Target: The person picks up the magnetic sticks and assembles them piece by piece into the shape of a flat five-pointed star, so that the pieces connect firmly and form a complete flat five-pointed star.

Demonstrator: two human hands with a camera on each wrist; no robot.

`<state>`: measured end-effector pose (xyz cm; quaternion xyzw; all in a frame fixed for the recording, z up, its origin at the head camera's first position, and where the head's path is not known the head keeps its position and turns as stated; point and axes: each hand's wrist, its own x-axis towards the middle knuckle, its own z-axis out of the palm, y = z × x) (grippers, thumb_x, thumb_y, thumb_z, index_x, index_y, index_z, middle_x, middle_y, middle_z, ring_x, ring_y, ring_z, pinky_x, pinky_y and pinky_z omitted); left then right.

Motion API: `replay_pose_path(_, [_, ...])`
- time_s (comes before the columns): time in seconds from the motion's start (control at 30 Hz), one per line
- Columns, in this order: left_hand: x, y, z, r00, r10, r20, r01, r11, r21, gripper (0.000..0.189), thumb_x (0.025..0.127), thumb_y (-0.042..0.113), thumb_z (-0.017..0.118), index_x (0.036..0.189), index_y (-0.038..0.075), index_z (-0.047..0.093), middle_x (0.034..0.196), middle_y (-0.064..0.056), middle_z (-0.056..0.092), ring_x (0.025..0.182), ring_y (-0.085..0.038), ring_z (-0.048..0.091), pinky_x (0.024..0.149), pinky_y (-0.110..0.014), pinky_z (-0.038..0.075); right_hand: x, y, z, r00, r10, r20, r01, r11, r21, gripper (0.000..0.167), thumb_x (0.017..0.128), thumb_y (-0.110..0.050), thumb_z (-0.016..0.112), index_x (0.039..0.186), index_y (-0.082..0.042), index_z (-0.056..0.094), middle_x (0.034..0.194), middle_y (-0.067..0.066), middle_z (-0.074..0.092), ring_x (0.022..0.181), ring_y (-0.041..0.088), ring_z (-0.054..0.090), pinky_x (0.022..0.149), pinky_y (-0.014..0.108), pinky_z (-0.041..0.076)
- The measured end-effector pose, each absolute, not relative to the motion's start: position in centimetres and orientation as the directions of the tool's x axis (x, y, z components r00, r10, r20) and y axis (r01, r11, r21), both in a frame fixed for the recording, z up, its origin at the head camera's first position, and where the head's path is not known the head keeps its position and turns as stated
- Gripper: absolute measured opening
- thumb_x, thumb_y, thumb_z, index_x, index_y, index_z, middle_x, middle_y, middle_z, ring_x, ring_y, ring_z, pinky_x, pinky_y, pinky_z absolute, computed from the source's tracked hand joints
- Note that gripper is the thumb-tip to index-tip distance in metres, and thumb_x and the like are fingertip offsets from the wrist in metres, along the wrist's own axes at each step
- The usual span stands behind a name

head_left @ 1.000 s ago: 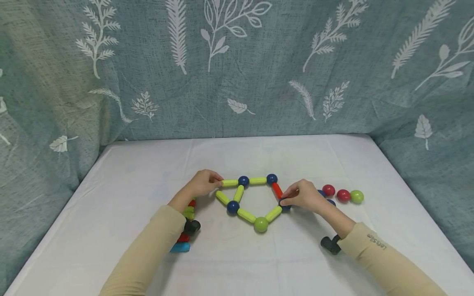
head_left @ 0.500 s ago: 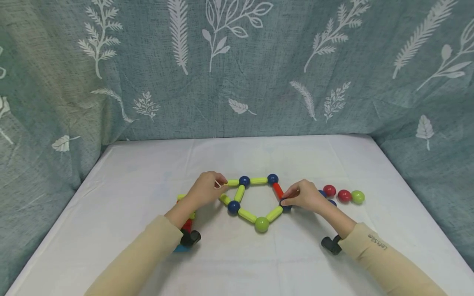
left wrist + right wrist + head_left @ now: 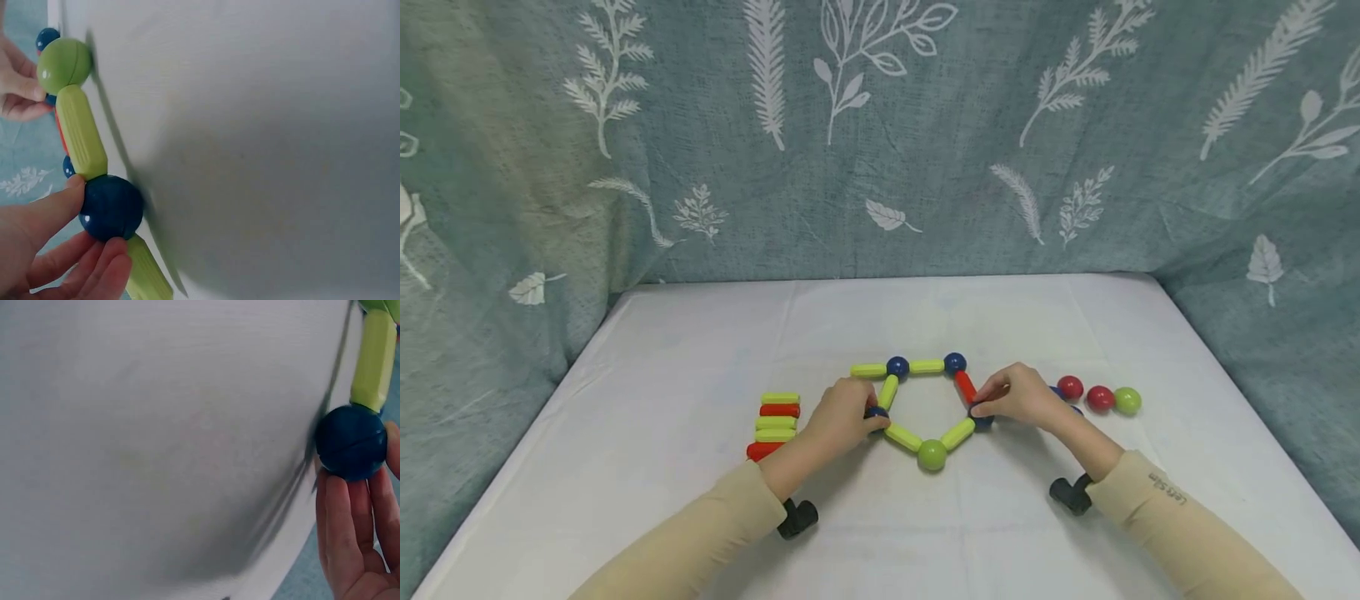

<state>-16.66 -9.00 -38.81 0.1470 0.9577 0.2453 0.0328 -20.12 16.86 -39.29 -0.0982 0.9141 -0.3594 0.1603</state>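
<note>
At the lower centre of the head view, a glossy light-green ball is the nearest corner of a five-sided ring of rods and balls lying between the two hands. A ribbed yellow-green rod slants from it up and left to a dark-blue ball, which the left hand pinches between thumb and fingertips. A matching rod slants up and right to another dark-blue ball, grasped in the right hand's thumb and fingers.

The key relation seems to be on the left: a yellow-green side rod lies just beyond the left hand, the nearer hand, its long axis running across the frame. Its right end meets the ring's upper-left blue ball; its left end is bare.

Left of the left hand lie loose red and yellow-green rods, roughly parallel; right of the right hand sit loose red, green and blue balls. No container shows. Farthest, a grey-green leaf-patterned curtain fills the upper frame.
</note>
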Motion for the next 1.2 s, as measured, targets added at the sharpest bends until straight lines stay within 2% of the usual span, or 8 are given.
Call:
replay_pose_path(0.2, [-16.3, -8.8, -38.9, -0.954, 0.298, 0.030, 0.280, 0.853, 0.439, 0.019, 0.073, 0.016, 0.077, 0.073, 0.002, 0.063, 0.065, -0.001, 0.054, 0.059, -0.011, 0.048, 0.054, -0.021, 0.042, -21.4, 16.7, -38.7, -0.915, -0.301, -0.269, -0.040, 0.730, -0.683, 0.022, 0.073, -0.020, 0.077, 0.088, -0.004, 0.070, 0.074, 0.002, 0.063, 0.068, 0.015, 0.053, 0.061, 0.025, 0.045])
replay_pose_path(0.57, [-16.2, -8.7, -38.8, -0.955, 0.293, 0.049, 0.285, 0.859, 0.425, 0.019, 0.072, 0.016, 0.077, 0.074, 0.002, 0.065, 0.063, -0.001, 0.055, 0.057, -0.010, 0.049, 0.053, -0.020, 0.043, -25.4, 14.8, -38.5, -0.940, -0.258, -0.224, -0.043, 0.742, -0.669, 0.034, 0.080, -0.020, 0.071, 0.107, -0.002, 0.063, 0.098, 0.013, 0.060, 0.077, 0.020, 0.056, 0.063, 0.026, 0.048])
replay_pose_path(0.73, [-16.1, -8.5, -38.8, -0.955, 0.291, 0.053, 0.286, 0.863, 0.417, 0.019, 0.071, 0.016, 0.077, 0.071, 0.003, 0.064, 0.062, 0.000, 0.053, 0.057, -0.011, 0.049, 0.053, -0.021, 0.043, -26.1, 14.3, -38.5, -0.925, -0.308, -0.221, -0.080, 0.728, -0.681, 0.028, 0.084, -0.013, 0.066, 0.108, 0.000, 0.064, 0.105, 0.016, 0.061, 0.076, 0.018, 0.061, 0.066, 0.026, 0.051])
replay_pose_path(0.9, [-16.0, -8.5, -39.0, -0.955, 0.291, 0.062, 0.290, 0.863, 0.414, 0.019, 0.071, 0.016, 0.077, 0.069, 0.004, 0.063, 0.061, 0.000, 0.052, 0.056, -0.011, 0.049, 0.052, -0.022, 0.042, -26.2, 14.2, -38.2, -0.909, -0.316, -0.273, -0.045, 0.724, -0.689, 0.026, 0.084, -0.011, 0.065, 0.107, 0.001, 0.066, 0.109, 0.018, 0.061, 0.079, 0.017, 0.062, 0.068, 0.026, 0.052])
replay_pose_path(1.03, [-16.0, -8.7, -39.1, -0.952, 0.298, 0.066, 0.298, 0.866, 0.402, 0.018, 0.072, 0.019, 0.077, 0.073, 0.004, 0.066, 0.064, 0.000, 0.054, 0.058, -0.010, 0.049, 0.052, -0.022, 0.042, -26.2, 14.5, -38.0, -0.900, -0.299, -0.316, -0.010, 0.740, -0.673, 0.026, 0.084, -0.012, 0.066, 0.106, 0.001, 0.066, 0.107, 0.016, 0.063, 0.078, 0.015, 0.061, 0.068, 0.025, 0.052])
replay_pose_path(1.2, [-16.4, -9.3, -39.1, -0.953, 0.287, 0.097, 0.302, 0.878, 0.372, 0.021, 0.070, 0.021, 0.077, 0.084, 0.005, 0.073, 0.074, -0.002, 0.060, 0.067, -0.014, 0.056, 0.058, -0.024, 0.047, -25.2, 15.3, -38.0, -0.899, -0.276, -0.340, 0.007, 0.766, -0.642, 0.023, 0.080, -0.014, 0.070, 0.099, -0.001, 0.069, 0.095, 0.010, 0.066, 0.073, 0.014, 0.059, 0.066, 0.024, 0.051])
